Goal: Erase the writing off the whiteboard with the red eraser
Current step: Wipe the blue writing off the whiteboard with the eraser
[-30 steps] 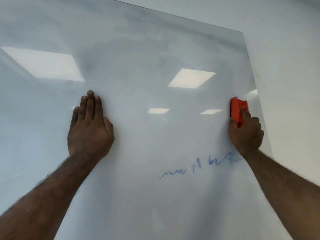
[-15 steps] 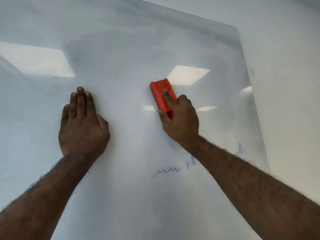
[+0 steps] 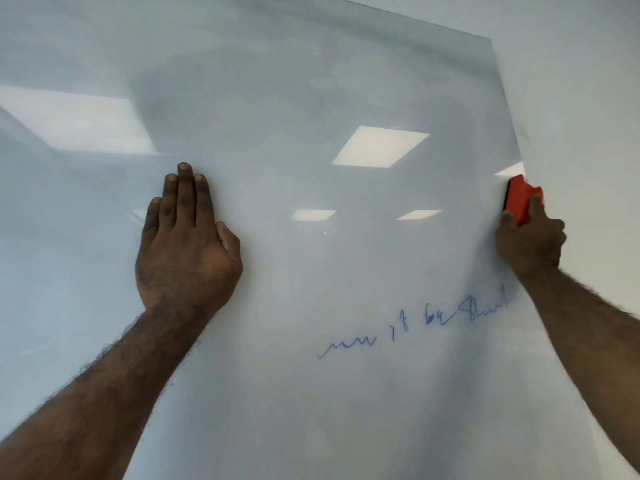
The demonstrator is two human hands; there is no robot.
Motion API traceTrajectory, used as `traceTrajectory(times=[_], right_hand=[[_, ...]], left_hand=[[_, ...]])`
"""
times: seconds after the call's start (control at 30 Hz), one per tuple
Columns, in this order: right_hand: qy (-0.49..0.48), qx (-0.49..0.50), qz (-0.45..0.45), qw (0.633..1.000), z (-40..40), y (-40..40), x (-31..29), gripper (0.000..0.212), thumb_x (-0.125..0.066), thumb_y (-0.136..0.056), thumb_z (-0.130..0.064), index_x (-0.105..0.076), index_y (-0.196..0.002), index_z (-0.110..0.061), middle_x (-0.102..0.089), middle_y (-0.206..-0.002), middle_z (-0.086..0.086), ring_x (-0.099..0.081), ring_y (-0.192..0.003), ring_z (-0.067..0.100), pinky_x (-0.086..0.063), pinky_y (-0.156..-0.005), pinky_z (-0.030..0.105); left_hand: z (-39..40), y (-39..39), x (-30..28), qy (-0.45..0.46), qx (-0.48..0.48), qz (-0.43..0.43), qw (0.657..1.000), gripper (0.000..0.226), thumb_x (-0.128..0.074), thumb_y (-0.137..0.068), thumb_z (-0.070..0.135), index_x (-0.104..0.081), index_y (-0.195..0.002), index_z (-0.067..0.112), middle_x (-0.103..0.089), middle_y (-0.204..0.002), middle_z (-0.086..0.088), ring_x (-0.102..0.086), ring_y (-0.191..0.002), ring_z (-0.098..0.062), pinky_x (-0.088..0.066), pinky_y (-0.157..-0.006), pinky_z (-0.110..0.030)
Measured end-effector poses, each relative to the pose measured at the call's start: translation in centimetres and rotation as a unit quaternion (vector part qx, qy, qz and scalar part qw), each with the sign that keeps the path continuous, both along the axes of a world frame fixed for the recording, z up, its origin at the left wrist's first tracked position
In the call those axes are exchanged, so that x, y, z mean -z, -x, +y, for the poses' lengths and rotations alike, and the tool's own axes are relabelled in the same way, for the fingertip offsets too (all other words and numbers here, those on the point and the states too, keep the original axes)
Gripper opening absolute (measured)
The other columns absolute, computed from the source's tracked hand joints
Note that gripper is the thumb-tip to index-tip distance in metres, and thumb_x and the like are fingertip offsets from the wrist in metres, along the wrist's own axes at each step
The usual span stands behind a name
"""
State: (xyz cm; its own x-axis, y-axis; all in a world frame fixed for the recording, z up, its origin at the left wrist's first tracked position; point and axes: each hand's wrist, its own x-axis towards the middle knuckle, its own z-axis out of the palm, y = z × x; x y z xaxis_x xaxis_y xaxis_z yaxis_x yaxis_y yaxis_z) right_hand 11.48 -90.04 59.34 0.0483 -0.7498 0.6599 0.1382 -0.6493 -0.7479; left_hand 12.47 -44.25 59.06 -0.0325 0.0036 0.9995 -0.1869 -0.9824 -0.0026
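Note:
A glossy whiteboard (image 3: 311, 81) fills most of the view. One slanted line of blue writing (image 3: 415, 323) runs across its lower right part. My right hand (image 3: 528, 240) grips the red eraser (image 3: 519, 199) and holds it against the board's right edge, above the right end of the writing. My left hand (image 3: 187, 244) lies flat on the board at the left, fingers straight and pointing up.
The board's right edge (image 3: 502, 98) meets a plain white wall (image 3: 588, 116). Ceiling lights reflect as bright patches (image 3: 381, 145) on the board's surface.
My right hand swept the eraser from the board's right edge to its middle and back to the right edge. The left hand stayed flat in place. The blue line looks unchanged.

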Motion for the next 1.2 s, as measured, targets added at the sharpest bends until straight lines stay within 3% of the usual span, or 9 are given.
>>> traceTrajectory(times=[0.13,0.27,0.43,0.53,0.63,0.73,0.8,0.97,1.2], right_hand=[[-0.063,-0.038,-0.050,0.996,3.8,0.5,-4.0,0.052,-0.041,-0.097,-0.039,-0.041,-0.143,-0.015,-0.049,-0.132,0.030,-0.045,-0.124,0.046,-0.036,-0.104,0.042],[0.149,-0.021,-0.046,0.988,15.0,1.5,-6.5,0.061,-0.049,-0.095,-0.041,-0.030,-0.152,-0.029,-0.051,-0.120,0.023,-0.050,-0.113,0.040,-0.044,-0.093,0.041],[0.574,-0.038,-0.088,0.814,27.1,2.4,-1.5,0.062,-0.065,-0.086,-0.037,-0.049,-0.143,-0.020,-0.056,-0.101,0.016,-0.053,-0.085,0.033,-0.047,-0.067,0.038],[0.658,-0.027,-0.060,0.750,24.3,2.3,-0.6,0.059,-0.058,-0.090,-0.040,-0.046,-0.144,-0.020,-0.057,-0.103,0.015,-0.053,-0.085,0.030,-0.045,-0.067,0.036],[0.584,0.018,-0.048,0.810,17.5,2.1,-2.0,0.060,-0.055,-0.093,-0.041,-0.041,-0.148,-0.021,-0.056,-0.106,0.018,-0.054,-0.090,0.034,-0.049,-0.072,0.041],[0.351,0.022,-0.041,0.935,9.2,1.4,-2.6,0.065,-0.057,-0.092,-0.040,-0.032,-0.151,-0.027,-0.053,-0.110,0.022,-0.053,-0.101,0.039,-0.049,-0.082,0.045],[0.202,0.004,-0.032,0.979,5.4,1.0,-1.8,0.067,-0.055,-0.092,-0.040,-0.029,-0.152,-0.027,-0.051,-0.117,0.024,-0.051,-0.111,0.042,-0.046,-0.092,0.047],[0.128,0.012,-0.042,0.991,7.6,0.1,1.8,0.066,-0.055,-0.092,-0.036,-0.031,-0.152,-0.019,-0.050,-0.117,0.027,-0.050,-0.109,0.043,-0.043,-0.090,0.046],[0.346,-0.069,-0.090,0.931,22.4,1.6,12.9,0.065,-0.061,-0.089,-0.035,-0.040,-0.148,-0.019,-0.050,-0.094,0.014,-0.049,-0.081,0.031,-0.046,-0.069,0.039]], left_hand=[[0.3,-0.2,0.0,0.001,-0.001,0.001,1.000,0.067,-0.024,-0.095,0.029,-0.020,-0.155,0.000,-0.014,-0.164,-0.014,-0.014,-0.152,-0.026,-0.008,-0.123,-0.038],[0.2,-0.5,0.0,-0.005,0.006,-0.006,1.000,0.066,-0.024,-0.095,0.030,-0.020,-0.155,0.001,-0.015,-0.164,-0.014,-0.015,-0.152,-0.027,-0.009,-0.123,-0.039],[0.7,-0.7,-0.1,-0.024,0.010,-0.020,0.999,0.065,-0.024,-0.096,0.032,-0.021,-0.155,0.003,-0.017,-0.164,-0.014,-0.017,-0.151,-0.028,-0.008,-0.121,-0.037],[1.2,-0.7,0.1,-0.038,0.007,-0.018,0.999,0.066,-0.024,-0.096,0.033,-0.020,-0.155,0.004,-0.016,-0.164,-0.014,-0.017,-0.151,-0.028,-0.008,-0.121,-0.037],[1.1,-0.7,0.7,-0.035,0.008,-0.013,0.999,0.066,-0.025,-0.097,0.034,-0.020,-0.155,0.004,-0.015,-0.164,-0.013,-0.015,-0.151,-0.027,-0.010,-0.122,-0.039],[0.7,-0.5,1.5,-0.032,0.005,-0.014,0.999,0.065,-0.023,-0.098,0.033,-0.018,-0.155,0.003,-0.015,-0.164,-0.013,-0.015,-0.152,-0.027,-0.008,-0.122,-0.038],[0.5,-0.4,2.0,-0.027,0.001,-0.006,1.000,0.065,-0.021,-0.098,0.033,-0.018,-0.155,0.003,-0.014,-0.165,-0.012,-0.013,-0.152,-0.025,-0.007,-0.122,-0.036],[0.3,-0.3,2.5,-0.021,0.001,-0.002,1.000,0.064,-0.020,-0.098,0.032,-0.016,-0.156,0.005,-0.012,-0.165,-0.011,-0.011,-0.152,-0.024,-0.006,-0.123,-0.035],[0.1,-0.4,3.3,-0.025,0.012,0.004,1.000,0.063,-0.020,-0.100,0.032,-0.015,-0.157,0.007,-0.009,-0.166,-0.009,-0.009,-0.153,-0.023,-0.003,-0.123,-0.034]])
